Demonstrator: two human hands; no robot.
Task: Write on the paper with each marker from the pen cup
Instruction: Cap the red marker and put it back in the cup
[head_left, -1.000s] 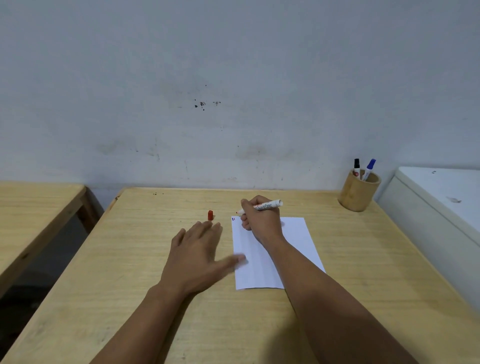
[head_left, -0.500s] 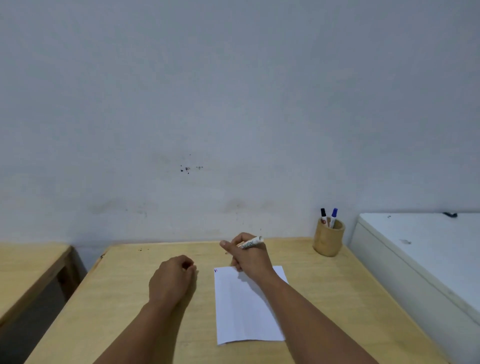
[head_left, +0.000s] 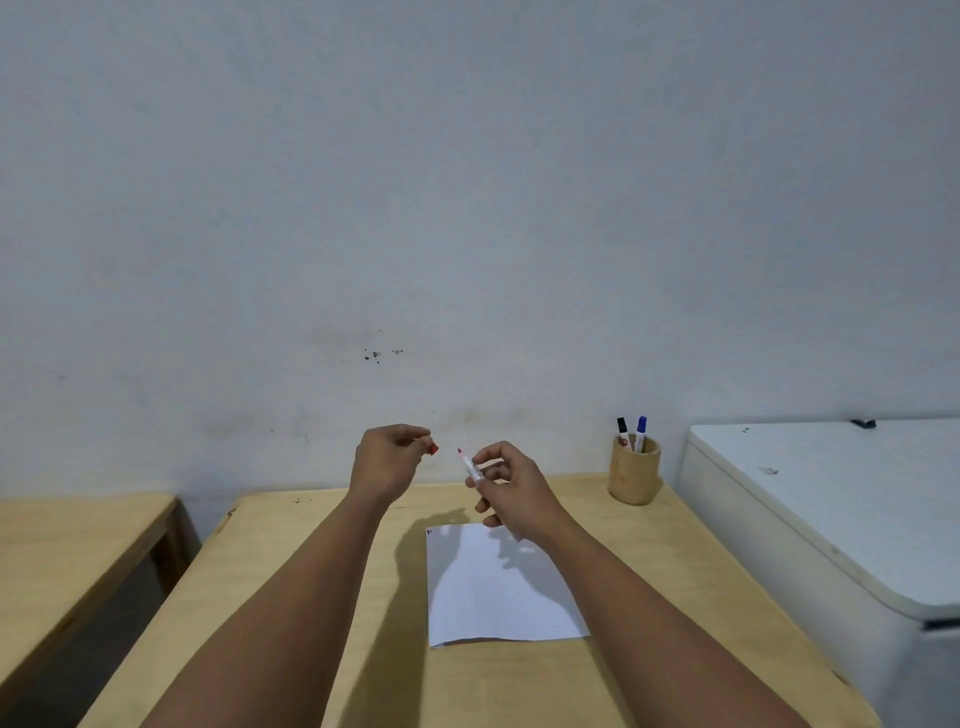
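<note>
A white sheet of paper (head_left: 498, 587) lies on the wooden table (head_left: 675, 597), with small marks at its top left corner. Above it, my right hand (head_left: 511, 491) holds a white marker with a red tip (head_left: 469, 464), tip pointing up and left. My left hand (head_left: 389, 460) is raised beside it, pinching the red cap (head_left: 432, 449). Cap and tip are a short gap apart. A round wooden pen cup (head_left: 635, 477) stands at the table's back right, holding a black-capped marker (head_left: 622, 430) and a blue-capped marker (head_left: 641, 429).
A white chest-like unit (head_left: 831, 514) stands close along the table's right side. A second wooden table (head_left: 67, 551) sits to the left across a gap. A grey wall rises right behind the table.
My left hand picked the red cap off the table and rose. My right hand lifted the marker off the paper. The camera tilted upward.
</note>
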